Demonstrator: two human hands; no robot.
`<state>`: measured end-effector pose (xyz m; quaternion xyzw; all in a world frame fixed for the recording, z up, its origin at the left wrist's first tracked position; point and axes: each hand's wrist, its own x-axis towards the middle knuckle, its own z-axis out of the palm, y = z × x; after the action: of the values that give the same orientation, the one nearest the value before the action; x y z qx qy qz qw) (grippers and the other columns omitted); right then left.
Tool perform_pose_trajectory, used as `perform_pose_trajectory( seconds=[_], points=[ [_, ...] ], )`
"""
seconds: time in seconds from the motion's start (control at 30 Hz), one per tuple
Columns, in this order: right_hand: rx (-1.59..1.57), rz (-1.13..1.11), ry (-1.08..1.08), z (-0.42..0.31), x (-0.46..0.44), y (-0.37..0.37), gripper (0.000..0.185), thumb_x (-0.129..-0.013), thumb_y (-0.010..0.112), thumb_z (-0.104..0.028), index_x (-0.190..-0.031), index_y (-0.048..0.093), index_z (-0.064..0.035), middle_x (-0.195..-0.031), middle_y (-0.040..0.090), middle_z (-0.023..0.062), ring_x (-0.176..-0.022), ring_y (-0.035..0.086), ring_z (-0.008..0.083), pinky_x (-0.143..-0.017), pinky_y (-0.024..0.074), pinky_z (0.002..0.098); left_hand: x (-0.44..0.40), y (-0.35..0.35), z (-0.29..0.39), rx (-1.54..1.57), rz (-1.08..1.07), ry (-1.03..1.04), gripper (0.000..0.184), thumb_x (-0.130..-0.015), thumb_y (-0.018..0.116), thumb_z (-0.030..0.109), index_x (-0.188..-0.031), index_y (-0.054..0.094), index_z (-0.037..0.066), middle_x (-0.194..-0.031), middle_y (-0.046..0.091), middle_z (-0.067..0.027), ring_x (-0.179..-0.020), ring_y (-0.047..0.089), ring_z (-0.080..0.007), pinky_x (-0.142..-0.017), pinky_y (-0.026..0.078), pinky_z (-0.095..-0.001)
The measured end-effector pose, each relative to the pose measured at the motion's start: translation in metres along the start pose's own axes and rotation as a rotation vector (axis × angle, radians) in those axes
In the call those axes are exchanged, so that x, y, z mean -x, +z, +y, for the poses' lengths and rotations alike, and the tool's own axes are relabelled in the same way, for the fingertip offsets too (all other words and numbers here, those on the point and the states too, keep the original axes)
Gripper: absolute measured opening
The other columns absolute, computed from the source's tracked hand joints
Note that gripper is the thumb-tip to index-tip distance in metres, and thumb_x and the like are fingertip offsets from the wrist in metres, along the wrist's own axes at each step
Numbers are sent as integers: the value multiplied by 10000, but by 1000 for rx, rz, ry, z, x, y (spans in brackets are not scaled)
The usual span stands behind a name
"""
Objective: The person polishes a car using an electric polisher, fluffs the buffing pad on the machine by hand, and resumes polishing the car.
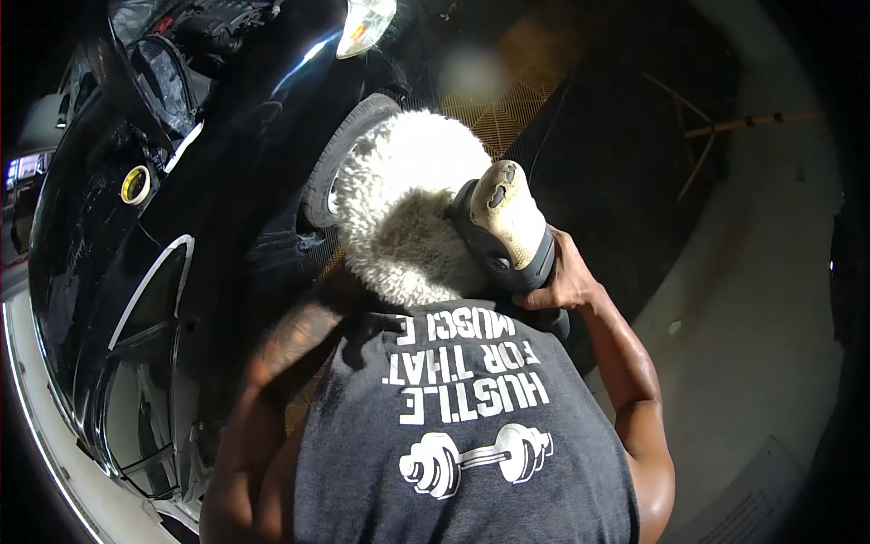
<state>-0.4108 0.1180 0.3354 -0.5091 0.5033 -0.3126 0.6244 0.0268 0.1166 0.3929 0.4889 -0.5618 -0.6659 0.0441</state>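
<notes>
A polisher (535, 258) with a worn pale cover over its head is held up in front of my chest. Its thick, fluffy white wool pad (408, 159) faces left, with a darker shadowed patch low on it. My right hand (569, 276) wraps around the dark body of the polisher, thumb toward me. On the other side, my left hand (340, 288) is mostly lost in shadow behind the lower edge of the pad. Its fingers are hidden, so I cannot tell whether it touches the pad.
A glossy black car (236, 172) fills the left, with a roll of tape (136, 185) on it and light tape strips (152, 286) along edges. Its headlight (367, 29) and tire (319, 177) are near the pad. Yellow grid flooring (521, 91) and a thin yellowish frame (748, 122) lie beyond.
</notes>
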Motion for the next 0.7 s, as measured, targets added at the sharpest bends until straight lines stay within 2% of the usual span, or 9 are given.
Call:
perform_pose_trajectory(
  seconds=[0.1, 0.27, 0.3, 0.4, 0.43, 0.5, 0.57, 0.63, 0.7],
  points=[
    [26, -34, 24, -20, -3, -8, 935, -446, 842, -272, -1265, 534, 60, -1160, 640, 143, -1078, 625, 258, -1013, 465, 368, -9, -1, 5, -55, 93, 47, 389, -970, 499, 159, -1331, 497, 12, -1364, 524, -92, -1159, 519, -211, -1004, 413, -341],
    [264, -87, -242, -42, -21, -26, 926, -419, 831, -261, -1235, 540, 64, -1135, 638, 133, -1074, 622, 233, -1008, 465, 359, -34, -2, 28, -89, 201, 181, 409, -955, 514, 154, -1339, 493, 17, -1384, 504, -99, -1199, 487, -229, -1029, 389, -361],
    [162, 24, -265, -46, -21, -21, 893, -425, 833, -247, -1214, 548, 58, -1123, 637, 124, -1061, 620, 223, -994, 471, 360, -41, -3, 34, -93, 217, 221, 412, -952, 517, 153, -1341, 492, 18, -1388, 500, -101, -1207, 481, -233, -1034, 384, -365],
    [-3, 167, -306, -56, -15, -8, 838, -464, 840, -191, -1207, 527, 37, -1094, 630, 92, -1001, 610, 194, -929, 492, 348, -55, -4, 54, -111, 244, 352, 425, -943, 525, 150, -1346, 490, 21, -1401, 489, -105, -1232, 461, -244, -1049, 369, -377],
    [-6, 122, -296, -63, -18, -11, 848, -475, 843, -183, -1225, 512, 34, -1090, 626, 85, -985, 607, 191, -917, 495, 344, -59, -4, 61, -110, 251, 391, 429, -940, 528, 149, -1347, 489, 22, -1405, 485, -107, -1240, 455, -247, -1054, 364, -381],
    [-13, 198, -333, -76, -21, -4, 879, -470, 850, -189, -1244, 493, 28, -1083, 618, 82, -973, 604, 192, -904, 499, 342, -66, -6, 78, -112, 261, 473, 438, -934, 534, 147, -1351, 488, 23, -1413, 477, -110, -1256, 442, -254, -1063, 355, -388],
    [-130, 177, -404, -87, -30, -6, 876, -470, 848, -199, -1243, 498, 17, -1075, 613, 75, -966, 602, 199, -892, 502, 352, -75, -10, 100, -104, 267, 558, 446, -927, 540, 145, -1354, 486, 25, -1422, 469, -113, -1272, 429, -261, -1073, 345, -396],
    [-187, 165, -431, -74, -46, -7, 875, -476, 845, -213, -1253, 505, 6, -1117, 614, 82, -998, 603, 206, -899, 503, 358, -84, -14, 129, -80, 257, 681, 455, -921, 546, 143, -1357, 484, 27, -1430, 461, -116, -1289, 416, -269, -1083, 335, -404],
    [-276, 52, -644, -63, -66, -5, 881, -494, 849, -229, -1275, 510, 0, -1152, 616, 88, -1035, 601, 212, -922, 497, 365, -95, -18, 164, -37, 219, 828, 464, -915, 552, 142, -1361, 483, 29, -1438, 453, -119, -1305, 404, -276, -1093, 326, -412]
  ],
)
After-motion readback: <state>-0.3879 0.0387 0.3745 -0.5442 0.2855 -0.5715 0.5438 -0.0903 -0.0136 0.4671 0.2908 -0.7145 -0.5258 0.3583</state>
